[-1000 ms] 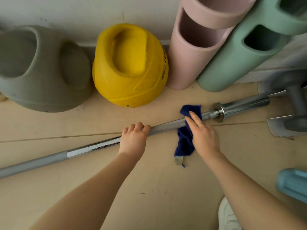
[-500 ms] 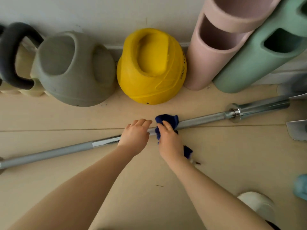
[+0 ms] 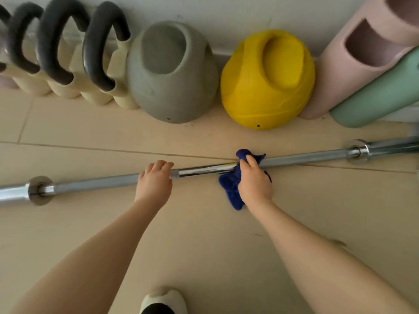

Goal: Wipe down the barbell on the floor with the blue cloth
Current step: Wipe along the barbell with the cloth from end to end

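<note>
The barbell (image 3: 95,184) lies on the floor (image 3: 204,245), running left to right. The right hand (image 3: 254,182) clasps the blue cloth (image 3: 231,189) around it; the left hand (image 3: 155,182) grips the bar further left.

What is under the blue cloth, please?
The barbell shaft passes under the blue cloth, which the right hand grips around it. The covered stretch of shaft is hidden. The cloth's loose end lies on the floor.

grey kettlebell (image 3: 172,73), yellow kettlebell (image 3: 267,80), pink roller (image 3: 353,53), green roller (image 3: 381,94)
</note>
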Available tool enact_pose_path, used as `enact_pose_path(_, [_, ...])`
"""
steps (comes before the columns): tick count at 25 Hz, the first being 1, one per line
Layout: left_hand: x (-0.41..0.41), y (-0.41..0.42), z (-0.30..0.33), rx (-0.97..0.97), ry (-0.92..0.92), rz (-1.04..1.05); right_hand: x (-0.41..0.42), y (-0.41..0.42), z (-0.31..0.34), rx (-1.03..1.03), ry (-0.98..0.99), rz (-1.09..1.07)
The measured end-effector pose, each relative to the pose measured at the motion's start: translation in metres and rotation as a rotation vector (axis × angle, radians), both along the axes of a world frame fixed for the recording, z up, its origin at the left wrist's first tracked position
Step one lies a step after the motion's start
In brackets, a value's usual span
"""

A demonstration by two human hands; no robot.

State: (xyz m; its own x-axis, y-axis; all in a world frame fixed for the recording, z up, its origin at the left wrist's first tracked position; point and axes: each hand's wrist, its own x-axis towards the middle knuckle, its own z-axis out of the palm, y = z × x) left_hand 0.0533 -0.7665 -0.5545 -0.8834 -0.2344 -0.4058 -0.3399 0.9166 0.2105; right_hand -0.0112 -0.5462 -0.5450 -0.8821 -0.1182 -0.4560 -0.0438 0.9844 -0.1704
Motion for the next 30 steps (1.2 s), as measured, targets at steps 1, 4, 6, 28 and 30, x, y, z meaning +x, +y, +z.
enact_pose_path(1, [-0.002,-0.008,-0.001,-0.021,-0.007,-0.01,0.007,-0.018,-0.002,-0.069,-0.032,-0.007])
enact_pose_path(4, [-0.008,-0.024,-0.003,-0.057,-0.026,-0.033,0.035,-0.078,-0.005,-0.235,-0.13,0.171])
enact_pose_path(6, [-0.005,-0.028,-0.007,-0.039,0.009,-0.042,0.041,-0.097,-0.006,-0.229,-0.197,0.292])
enact_pose_path(28, [0.009,-0.018,-0.01,0.007,-0.018,-0.027,0.02,-0.034,0.012,0.159,-0.118,-0.053])
enact_pose_path(30, [0.011,-0.014,-0.01,-0.018,-0.01,-0.02,0.029,-0.067,0.004,0.041,-0.15,0.091])
